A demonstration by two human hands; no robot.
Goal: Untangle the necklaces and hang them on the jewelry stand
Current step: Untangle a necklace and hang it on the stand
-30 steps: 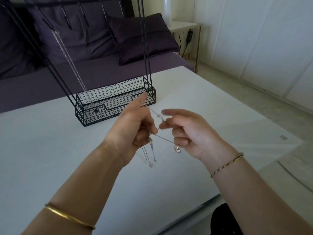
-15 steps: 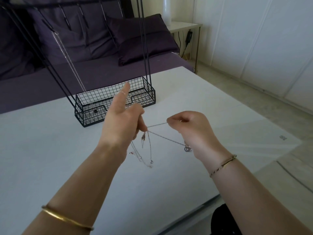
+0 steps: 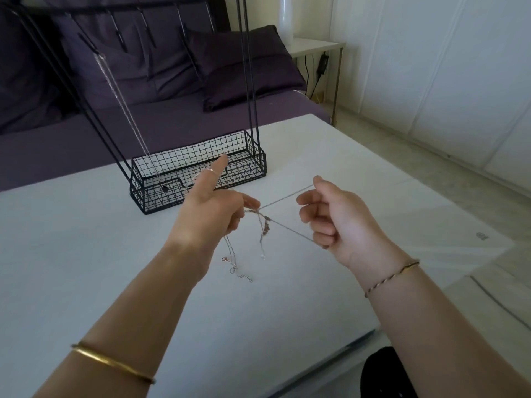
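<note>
**A:** Where are the necklaces (image 3: 263, 222) sitting, and what are the hands doing?

**B:** They are hanging in the air at the centre of the frame, just above the white surface (image 3: 86, 254). The left hand (image 3: 212, 214) is pinching the knot between thumb and curled fingers, its index finger pointing straight out; the right hand (image 3: 339, 219), fingers curled, is gripping one chain, which is running taut to it in two strands from the knot; loose ends and clasps are dangling below the left hand.

**A:** How far along is the task looking?

**B:** Partway, I am judging; one thin hung chain (image 3: 123, 110) is already draping from a hook of the black wire jewelry stand (image 3: 198, 173) in the upper left; the bundle in the hands is not yet untangled, and every chain in it is waiting to be hung.

**A:** Is any writing showing?

**B:** Only a small grey mark (image 3: 482, 236) on the surface near the right edge; it is too small to read; no brand is showing.
</note>
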